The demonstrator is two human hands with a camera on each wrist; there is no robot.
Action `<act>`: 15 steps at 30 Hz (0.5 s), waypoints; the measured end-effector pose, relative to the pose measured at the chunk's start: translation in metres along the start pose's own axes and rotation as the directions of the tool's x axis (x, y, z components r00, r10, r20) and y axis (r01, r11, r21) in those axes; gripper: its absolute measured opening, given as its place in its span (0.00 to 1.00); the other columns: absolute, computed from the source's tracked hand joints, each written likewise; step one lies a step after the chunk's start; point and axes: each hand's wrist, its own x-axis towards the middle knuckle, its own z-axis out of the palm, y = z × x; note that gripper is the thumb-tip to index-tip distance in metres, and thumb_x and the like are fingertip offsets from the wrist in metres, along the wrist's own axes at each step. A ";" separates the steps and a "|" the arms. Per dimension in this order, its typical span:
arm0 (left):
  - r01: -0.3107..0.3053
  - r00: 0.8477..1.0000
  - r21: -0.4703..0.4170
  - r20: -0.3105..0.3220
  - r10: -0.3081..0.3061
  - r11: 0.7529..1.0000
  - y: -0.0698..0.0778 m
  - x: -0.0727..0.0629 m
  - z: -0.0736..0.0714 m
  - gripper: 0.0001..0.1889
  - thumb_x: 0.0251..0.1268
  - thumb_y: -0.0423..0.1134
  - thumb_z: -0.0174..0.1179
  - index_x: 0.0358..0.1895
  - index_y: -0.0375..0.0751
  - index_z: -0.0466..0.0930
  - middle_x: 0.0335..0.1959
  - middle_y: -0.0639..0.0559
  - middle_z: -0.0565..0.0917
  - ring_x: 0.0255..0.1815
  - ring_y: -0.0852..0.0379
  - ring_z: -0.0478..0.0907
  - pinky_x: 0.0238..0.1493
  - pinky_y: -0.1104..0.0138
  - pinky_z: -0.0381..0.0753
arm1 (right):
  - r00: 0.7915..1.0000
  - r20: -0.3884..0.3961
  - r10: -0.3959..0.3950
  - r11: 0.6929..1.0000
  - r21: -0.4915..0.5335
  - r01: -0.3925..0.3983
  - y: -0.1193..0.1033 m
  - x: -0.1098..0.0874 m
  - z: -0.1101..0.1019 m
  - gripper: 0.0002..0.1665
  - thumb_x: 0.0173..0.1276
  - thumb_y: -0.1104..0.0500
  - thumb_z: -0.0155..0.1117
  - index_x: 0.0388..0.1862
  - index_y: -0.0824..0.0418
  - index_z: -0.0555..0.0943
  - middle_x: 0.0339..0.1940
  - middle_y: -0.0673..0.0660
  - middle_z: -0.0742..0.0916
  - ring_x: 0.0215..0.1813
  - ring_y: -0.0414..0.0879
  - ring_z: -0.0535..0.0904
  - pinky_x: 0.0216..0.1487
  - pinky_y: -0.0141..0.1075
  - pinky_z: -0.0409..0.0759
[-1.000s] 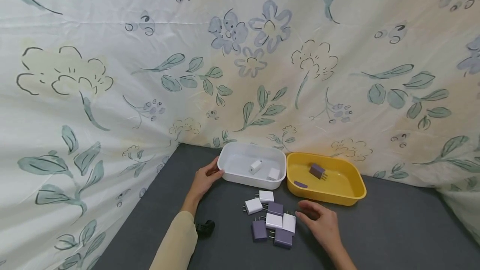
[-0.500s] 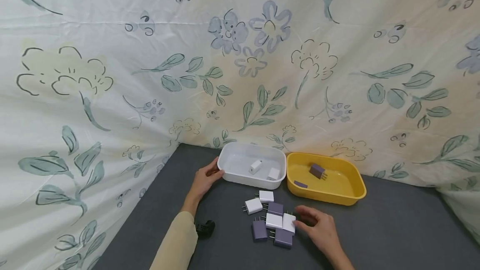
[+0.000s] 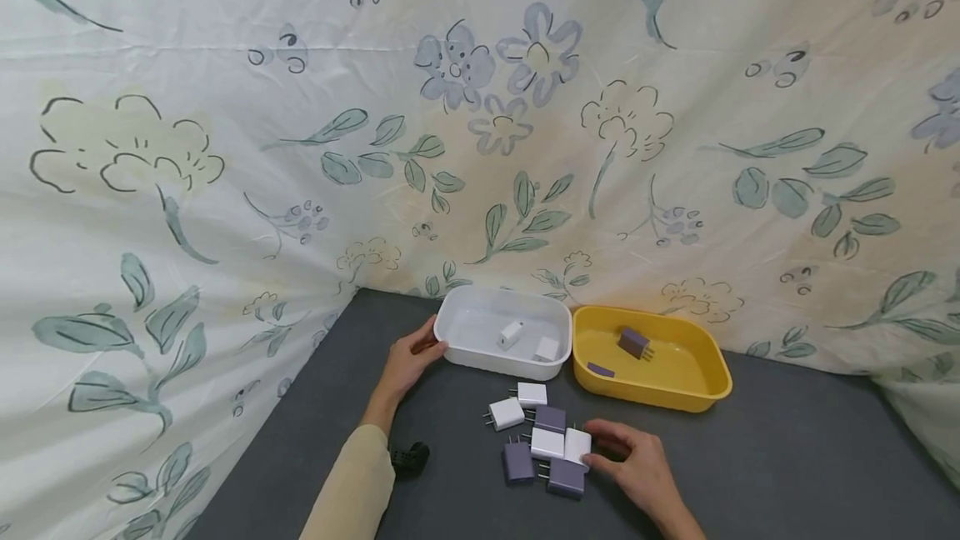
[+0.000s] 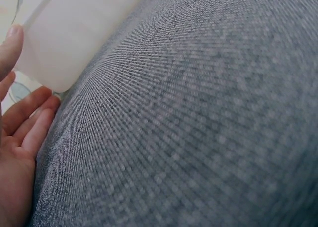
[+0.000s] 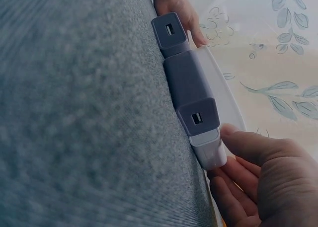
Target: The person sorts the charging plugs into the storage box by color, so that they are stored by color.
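My left hand (image 3: 405, 363) rests against the left end of a white basin (image 3: 491, 363); in the left wrist view, fairly straight fingers (image 4: 37, 120) meet its lower corner. Beside a small group of plug-in chargers, my right hand (image 3: 636, 465) pinches a white charger (image 3: 577, 445) between thumb and fingers. In the right wrist view this white charger (image 5: 211, 152) shows behind a purple charger (image 5: 191, 85). Close by lie other white chargers (image 3: 547, 443) and purple chargers (image 3: 518, 462), some touching one another.
Two white chargers (image 3: 511, 334) lie inside the white basin. Adjoining it, a yellow basin (image 3: 652, 394) contains a purple charger (image 3: 634, 342) and a small purple piece (image 3: 601, 370). A black object (image 3: 411, 460) sits by the left forearm. Floral cloth (image 3: 525, 190) hangs behind the dark tabletop (image 3: 795, 457).
My right hand has moved slightly left and down onto the rightmost white charger, its fingers closing on it. The left hand keeps its place at the white basin.
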 end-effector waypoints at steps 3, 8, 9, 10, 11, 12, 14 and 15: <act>0.006 1.000 0.010 0.007 -0.006 1.000 0.001 -0.001 -0.001 0.36 0.59 0.49 0.68 0.71 0.53 0.67 0.63 0.47 0.79 0.63 0.50 0.77 0.62 0.58 0.78 | 1.000 0.017 -0.013 1.000 0.025 0.012 0.002 0.000 0.000 0.27 0.42 0.61 0.83 0.45 0.53 0.87 0.45 0.52 0.89 0.44 0.39 0.86 0.47 0.31 0.84; 0.004 0.999 -0.006 0.041 -0.004 1.000 0.015 -0.006 -0.003 0.35 0.62 0.45 0.67 0.72 0.47 0.65 0.64 0.41 0.77 0.64 0.46 0.76 0.62 0.56 0.78 | 0.998 0.047 -0.034 0.998 0.059 0.031 0.004 -0.001 -0.001 0.27 0.43 0.60 0.83 0.46 0.54 0.86 0.47 0.53 0.89 0.46 0.38 0.85 0.48 0.31 0.84; 0.003 0.999 -0.007 0.050 -0.002 1.000 0.019 -0.008 -0.004 0.35 0.62 0.44 0.67 0.72 0.46 0.65 0.64 0.40 0.77 0.64 0.45 0.76 0.62 0.56 0.78 | 0.998 0.052 -0.036 0.997 0.068 0.032 0.004 -0.001 -0.002 0.27 0.43 0.60 0.83 0.46 0.54 0.86 0.47 0.53 0.89 0.46 0.38 0.85 0.48 0.31 0.84; 0.004 0.998 -0.006 0.058 -0.003 1.000 0.023 -0.009 -0.005 0.35 0.63 0.43 0.67 0.72 0.44 0.64 0.64 0.40 0.77 0.64 0.45 0.76 0.62 0.56 0.78 | 0.997 0.060 -0.038 0.997 0.076 0.034 0.004 -0.001 -0.002 0.27 0.43 0.60 0.83 0.47 0.54 0.86 0.47 0.53 0.89 0.47 0.38 0.85 0.48 0.31 0.84; 0.006 0.998 0.001 0.064 -0.006 1.000 0.027 -0.011 -0.005 0.35 0.63 0.43 0.66 0.73 0.44 0.64 0.64 0.40 0.77 0.64 0.45 0.76 0.62 0.56 0.78 | 0.997 0.068 -0.041 0.996 0.081 0.036 0.004 -0.001 -0.002 0.28 0.43 0.60 0.83 0.47 0.54 0.86 0.48 0.54 0.89 0.47 0.38 0.85 0.49 0.31 0.84; 0.009 0.998 0.007 0.068 -0.010 1.000 0.030 -0.012 -0.006 0.35 0.64 0.42 0.66 0.73 0.43 0.64 0.64 0.39 0.77 0.64 0.46 0.76 0.62 0.56 0.78 | 0.996 0.077 -0.046 0.996 0.084 0.040 0.005 -0.001 -0.003 0.28 0.44 0.60 0.83 0.48 0.54 0.86 0.49 0.54 0.89 0.47 0.37 0.85 0.49 0.30 0.84; 0.020 0.997 0.014 0.074 -0.021 1.000 0.033 -0.014 -0.006 0.35 0.64 0.42 0.65 0.73 0.44 0.63 0.65 0.40 0.77 0.65 0.46 0.76 0.63 0.56 0.77 | 0.994 0.095 -0.061 0.994 0.092 0.052 0.005 -0.002 -0.004 0.29 0.44 0.59 0.82 0.49 0.54 0.85 0.50 0.55 0.88 0.49 0.37 0.85 0.50 0.30 0.83; 0.023 0.997 0.018 0.073 -0.024 1.000 0.034 -0.014 -0.006 0.35 0.64 0.42 0.65 0.73 0.44 0.63 0.65 0.40 0.76 0.65 0.47 0.76 0.63 0.56 0.77 | 0.992 0.105 -0.069 0.994 0.094 0.059 0.006 -0.002 -0.004 0.29 0.45 0.59 0.82 0.50 0.55 0.85 0.51 0.55 0.88 0.49 0.37 0.84 0.50 0.30 0.83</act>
